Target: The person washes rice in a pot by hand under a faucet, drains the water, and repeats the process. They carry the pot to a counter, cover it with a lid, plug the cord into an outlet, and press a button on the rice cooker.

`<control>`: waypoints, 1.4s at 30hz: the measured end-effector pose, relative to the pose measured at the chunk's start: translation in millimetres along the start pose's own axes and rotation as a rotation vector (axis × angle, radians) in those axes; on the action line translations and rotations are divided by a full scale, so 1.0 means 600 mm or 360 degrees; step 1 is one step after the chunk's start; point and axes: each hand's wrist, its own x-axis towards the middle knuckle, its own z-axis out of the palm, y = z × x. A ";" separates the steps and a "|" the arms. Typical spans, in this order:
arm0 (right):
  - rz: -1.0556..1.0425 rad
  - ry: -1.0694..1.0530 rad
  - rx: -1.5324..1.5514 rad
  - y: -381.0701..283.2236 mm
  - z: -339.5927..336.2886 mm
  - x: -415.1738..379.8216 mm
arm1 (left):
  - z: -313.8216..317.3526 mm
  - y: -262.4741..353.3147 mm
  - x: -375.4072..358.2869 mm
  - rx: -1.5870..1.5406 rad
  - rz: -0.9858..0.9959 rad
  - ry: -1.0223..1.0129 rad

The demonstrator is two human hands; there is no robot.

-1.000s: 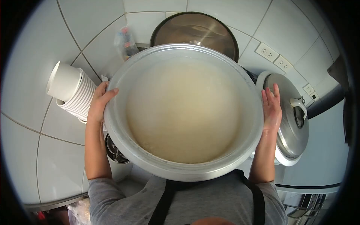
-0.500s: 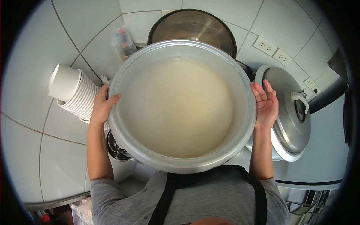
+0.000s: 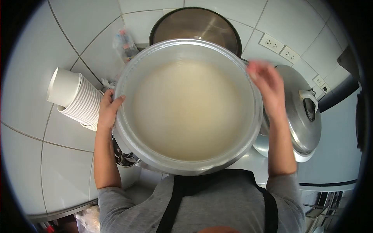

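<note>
A large round metal pot (image 3: 190, 167) in front of my chest holds cloudy, pale liquid (image 3: 186, 110). On its left side, my left hand (image 3: 109, 110) grips the rim, thumb over the edge and fingers around the outside. My right hand (image 3: 269, 83) is raised beside the rim at the upper right. Its fingers are blurred by motion, and whether they touch the rim is unclear.
Stacked white tubs (image 3: 79, 99) lean at the left. A round dark lid (image 3: 196, 27) stands behind the pot. To the right sits a lidded metal pot (image 3: 301, 116), below wall sockets (image 3: 280, 48). Utensils (image 3: 125, 157) are at the lower left.
My right hand has moved up from the pot's right side toward the upper right rim, turning as it goes. My left hand keeps its hold. The view has shifted slightly.
</note>
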 end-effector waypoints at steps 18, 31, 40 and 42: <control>-0.0676 0.0081 -0.1607 0.139 0.135 0.452 | 0.132 0.102 -0.231 0.1351 0.0964 -0.0091; -0.1558 0.0276 -0.1090 -0.088 0.050 0.059 | 0.168 0.153 -0.112 -0.0499 0.0547 0.0520; -0.1639 -0.0063 -0.1092 -0.067 0.082 -0.180 | 0.204 0.138 -0.163 -0.0095 0.0657 0.0211; -0.1648 -0.0062 -0.1076 -0.070 0.084 -0.195 | 0.215 0.139 -0.192 0.0032 0.0628 0.0296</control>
